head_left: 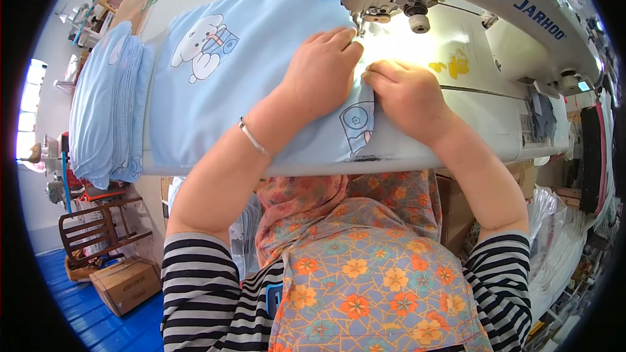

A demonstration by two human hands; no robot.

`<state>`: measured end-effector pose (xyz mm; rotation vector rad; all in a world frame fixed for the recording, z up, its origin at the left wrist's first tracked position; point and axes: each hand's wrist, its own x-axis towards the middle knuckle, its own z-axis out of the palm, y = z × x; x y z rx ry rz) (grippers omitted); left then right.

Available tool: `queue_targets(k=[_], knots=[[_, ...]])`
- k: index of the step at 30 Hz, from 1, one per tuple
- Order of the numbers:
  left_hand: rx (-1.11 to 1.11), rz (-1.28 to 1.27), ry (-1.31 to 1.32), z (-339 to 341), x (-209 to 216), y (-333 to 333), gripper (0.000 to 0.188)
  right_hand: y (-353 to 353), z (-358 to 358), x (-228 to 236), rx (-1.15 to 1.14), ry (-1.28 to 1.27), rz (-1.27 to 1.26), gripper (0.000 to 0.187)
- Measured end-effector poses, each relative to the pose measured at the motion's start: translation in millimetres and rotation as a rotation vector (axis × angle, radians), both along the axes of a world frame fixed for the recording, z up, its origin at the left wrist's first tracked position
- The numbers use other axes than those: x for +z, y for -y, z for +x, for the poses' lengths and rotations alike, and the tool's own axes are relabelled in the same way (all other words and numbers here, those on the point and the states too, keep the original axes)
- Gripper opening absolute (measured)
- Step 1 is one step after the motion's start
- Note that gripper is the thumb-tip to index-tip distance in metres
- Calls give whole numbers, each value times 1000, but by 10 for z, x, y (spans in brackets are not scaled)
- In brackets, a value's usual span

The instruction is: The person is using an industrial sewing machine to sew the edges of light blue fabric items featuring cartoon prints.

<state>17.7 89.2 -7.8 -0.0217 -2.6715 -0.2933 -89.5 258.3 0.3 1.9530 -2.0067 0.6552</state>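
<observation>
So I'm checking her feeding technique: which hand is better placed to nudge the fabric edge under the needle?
Probably the left hand: its fingertips lie flat on the light blue fabric right beside the presser foot. The right hand pinches the edge further back.

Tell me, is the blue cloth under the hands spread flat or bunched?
Spread flat: the blue cloth lies smooth across the sewing table, pressed by both hands.

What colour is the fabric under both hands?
Light blue fabric with white cartoon animal prints, clearest in the head view.
</observation>
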Motion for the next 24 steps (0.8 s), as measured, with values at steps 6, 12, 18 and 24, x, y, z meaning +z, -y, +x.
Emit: queue_targets(k=[6,12,18,24], knots=[[-1,-40,-103,73,-5,-61,22,-41,31,-20,27,10,-16,21],[-8,-23,-21,67,3,-4,26,-11,-20,-51,10,21,-37,26],[31,-24,-14,-64,-10,103,27,30,-38,-39,-21,25,-24,26],[-9,-12,-98,-92,-26,113,26,39,-49,-38,-42,12,-31,25]])
